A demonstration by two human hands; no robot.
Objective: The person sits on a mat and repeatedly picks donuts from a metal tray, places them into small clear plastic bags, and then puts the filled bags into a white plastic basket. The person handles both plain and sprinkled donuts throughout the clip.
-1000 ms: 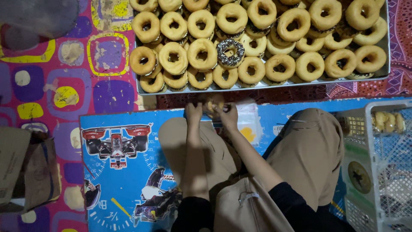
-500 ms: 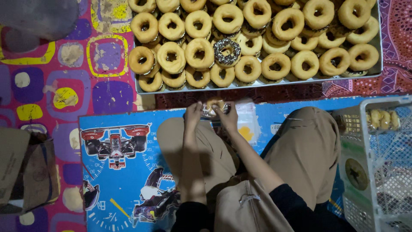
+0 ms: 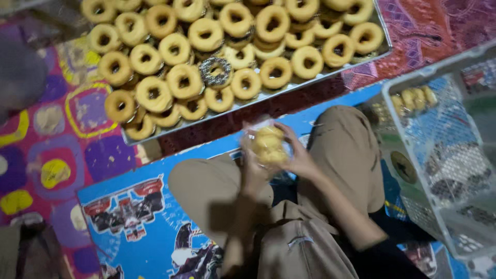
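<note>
Since the frame half a second back, both hands & the bagged doughnut are seen lifted a little further above the lap, and the view has swung so the basket now fills more of the right side

Largest first: a blue printed floor mat w/ racing-car pictures (image 3: 129, 217) is spread under the seated person, prob. to keep the work off the patterned purple cloth (image 3: 57, 150) beside it. A big metal tray of plain ring doughnuts (image 3: 129, 138) is laid just ahead of the knees, within easy reach; one dark sprinkled doughnut (image 3: 216, 72) is set among the plain ones. A white wire-mesh basket (image 3: 439, 155) is stood at the right, a few doughnuts seen at its far end

Between the knees a pale doughnut in a clear plastic wrap (image 3: 269, 145) is held up. It is gripped from both sides: left hand (image 3: 253, 173) fingers curled round its lower left, right hand (image 3: 299, 155) fingers closed on its right edge, so the wrap can be handled steadily
</note>
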